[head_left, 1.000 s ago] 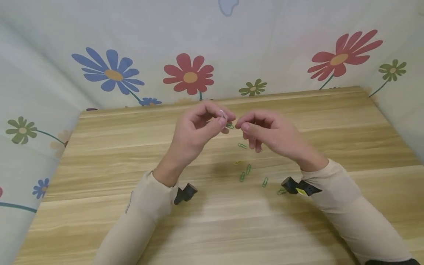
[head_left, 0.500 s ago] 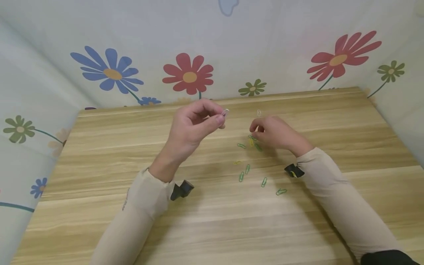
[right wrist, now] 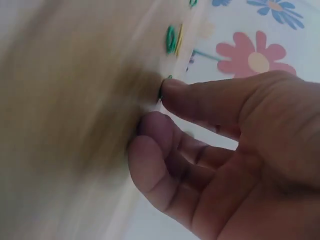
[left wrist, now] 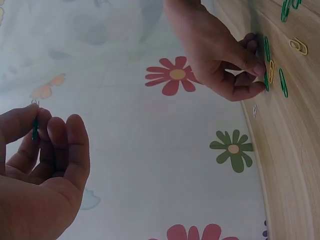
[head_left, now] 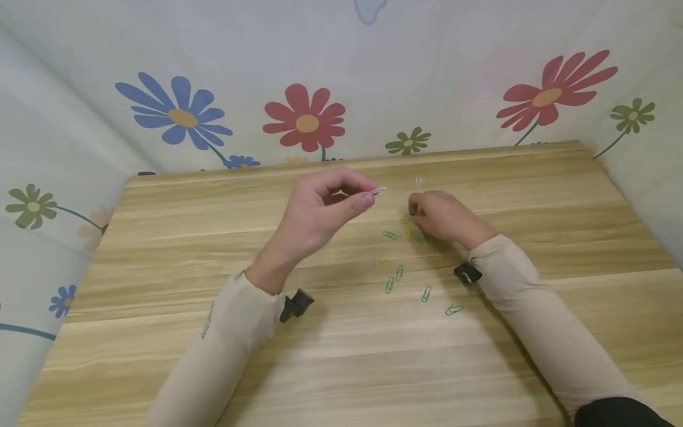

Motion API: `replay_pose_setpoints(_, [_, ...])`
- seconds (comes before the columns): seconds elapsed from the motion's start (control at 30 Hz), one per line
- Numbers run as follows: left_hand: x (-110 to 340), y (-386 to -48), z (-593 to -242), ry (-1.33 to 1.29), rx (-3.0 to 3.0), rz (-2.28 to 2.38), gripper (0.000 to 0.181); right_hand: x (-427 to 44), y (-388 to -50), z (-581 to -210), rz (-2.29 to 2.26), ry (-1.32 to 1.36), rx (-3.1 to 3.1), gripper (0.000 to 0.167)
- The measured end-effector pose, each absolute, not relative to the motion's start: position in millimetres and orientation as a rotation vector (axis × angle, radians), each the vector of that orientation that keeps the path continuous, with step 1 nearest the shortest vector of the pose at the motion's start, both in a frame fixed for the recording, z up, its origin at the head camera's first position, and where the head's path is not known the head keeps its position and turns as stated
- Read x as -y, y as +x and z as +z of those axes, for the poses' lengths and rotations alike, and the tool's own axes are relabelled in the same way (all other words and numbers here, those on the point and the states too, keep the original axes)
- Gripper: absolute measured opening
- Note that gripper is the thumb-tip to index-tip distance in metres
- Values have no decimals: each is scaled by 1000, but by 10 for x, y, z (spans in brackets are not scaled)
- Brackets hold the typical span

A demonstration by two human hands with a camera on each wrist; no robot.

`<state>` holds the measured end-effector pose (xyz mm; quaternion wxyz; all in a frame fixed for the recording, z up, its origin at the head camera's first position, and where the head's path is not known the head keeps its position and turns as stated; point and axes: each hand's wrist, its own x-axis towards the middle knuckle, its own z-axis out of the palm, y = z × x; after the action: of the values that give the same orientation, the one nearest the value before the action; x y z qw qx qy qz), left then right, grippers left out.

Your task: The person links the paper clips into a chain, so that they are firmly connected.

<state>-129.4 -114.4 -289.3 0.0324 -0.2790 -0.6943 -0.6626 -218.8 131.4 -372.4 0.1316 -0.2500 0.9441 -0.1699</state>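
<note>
1. Right hand (head_left: 447,216): down at bench (head_left: 341,350), fingers half curled, thumb and finger on or just beside the contact clip (left wrist: 266,81), a green one. Right wrist view blurred; gap shows between thumb and nearest fingertip, so can't tell if the grip has the clip pinched or only touches it.
2. Key relation: contact clip lies right at the right grip's tips, on their left in head view. Mostly covered; in left wrist view its long axis seems to run roughly along the bench's far edge, not certain. Right hand clearly nearer; left hand well apart, up and to the left.
3. Left hand (head_left: 317,216): raised above bench, thumb and finger closed in a pinch, no gap. Has a white clip (head_left: 379,191) poking out past the tips toward the right hand. Left wrist view adds a held green clip (left wrist: 35,131) at the same pinch; linked or not, can't tell.
4. Crowding near right grip: yellow clip (head_left: 408,229) just on the person's side of the contact clip, second green clip (head_left: 418,237) just below the hand. Judgement: these could snag the fingertips.
5. Loose white clip (head_left: 418,182) lies beyond right hand, apart from it. More green and yellow clips nearer the person.
</note>
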Motion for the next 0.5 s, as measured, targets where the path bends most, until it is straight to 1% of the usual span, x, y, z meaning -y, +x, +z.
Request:
replay_pose_setpoints(0.1, [1148,-1290,-2898,-841,2181,-1997,11,-1340,-2204,-3711,-443,-722,-2765,4])
replay_pose_setpoints(0.27, [1144,-1306,-2920,-802,2229,-1984,11,-1397,-2215,-3696,-463,-665,-2720,8])
replay_pose_setpoints(0.5, [1125,-1291,-2924,-775,2282,-1980,11,-1499,-2239,-3698,-565,-558,-2583,3])
